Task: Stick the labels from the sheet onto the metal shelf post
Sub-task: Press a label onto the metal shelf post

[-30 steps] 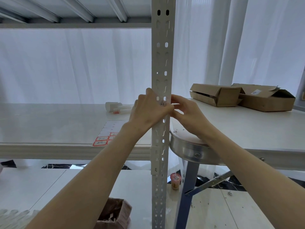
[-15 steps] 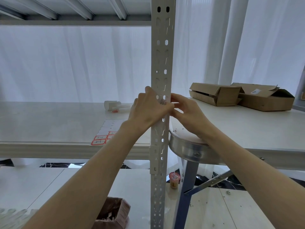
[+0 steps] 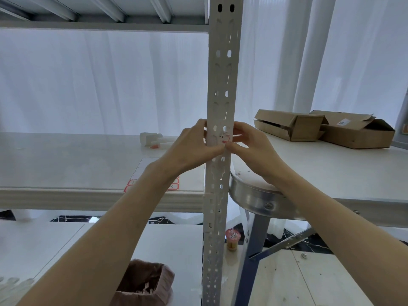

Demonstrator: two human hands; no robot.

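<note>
A white perforated metal shelf post [image 3: 223, 69] runs upright through the middle of the view. A small red-edged label [image 3: 224, 138] with a handwritten mark lies on its front face at hand height. My left hand [image 3: 194, 146] wraps the post from the left, thumb pressing just under the label. My right hand [image 3: 249, 144] comes in from the right, its fingertips pinching the label's right edge against the post. The label sheet [image 3: 141, 173] lies flat on the shelf behind my left forearm, with a few red-bordered labels at its near edge.
A white shelf board [image 3: 66, 164] carries a small white bottle [image 3: 152, 140]. Two open cardboard boxes [image 3: 324, 129] sit on a white table to the right. A round metal stool [image 3: 254, 195] stands by the post. Below are a brown bag [image 3: 145, 283] and a small cup [image 3: 233, 239].
Both hands stay on the post at the same height. The fingers have spread slightly, so more of the label now shows between them. The view shifted down a little.
</note>
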